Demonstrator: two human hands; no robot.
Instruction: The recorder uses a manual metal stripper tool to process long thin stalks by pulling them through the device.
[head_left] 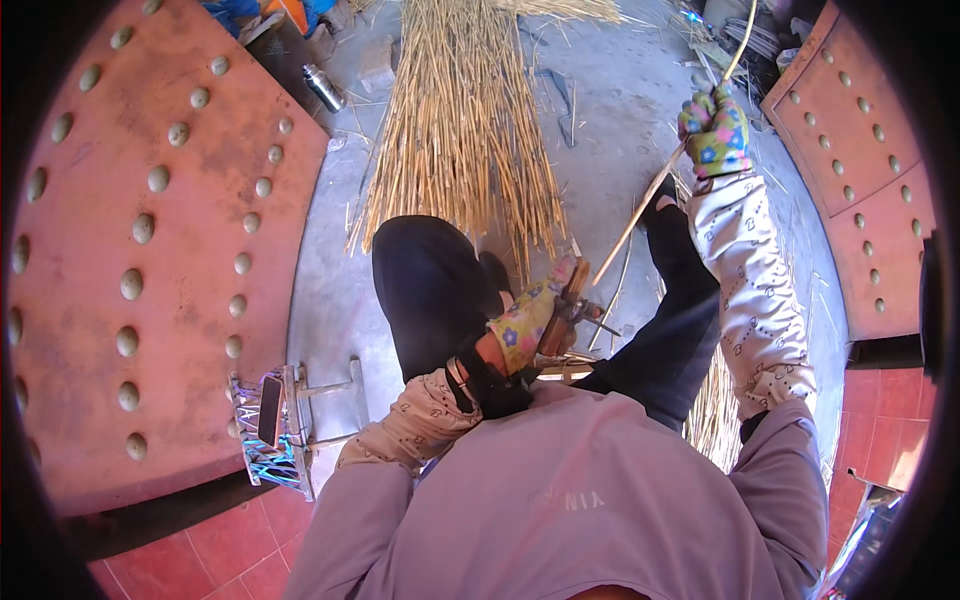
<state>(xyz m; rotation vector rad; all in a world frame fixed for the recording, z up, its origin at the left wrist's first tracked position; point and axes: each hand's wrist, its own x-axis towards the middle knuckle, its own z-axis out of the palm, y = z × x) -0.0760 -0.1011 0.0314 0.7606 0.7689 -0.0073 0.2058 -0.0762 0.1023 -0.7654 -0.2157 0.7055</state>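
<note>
My left hand (528,318), in a flower-patterned glove, is closed round a small wooden tool (573,308) with metal fittings and a thin spike sticking out. It is held just in front of my body. Out to the front right, my right hand (716,134), gloved alike, grips a long pale reed stalk (640,212). The stalk's lower end comes down close to the wooden tool; whether the two touch I cannot tell. Its other end rises past my right hand to the top edge. A large bundle of reed stalks (465,130) lies on the floor ahead of me.
Red doors with rows of studs stand on the left (190,270) and right (850,170). A metal flask (323,88) is by the left door's far end. A small wooden stool frame (300,425) with blue strapping carries a phone (269,411). More stalks (712,410) lie under my right side.
</note>
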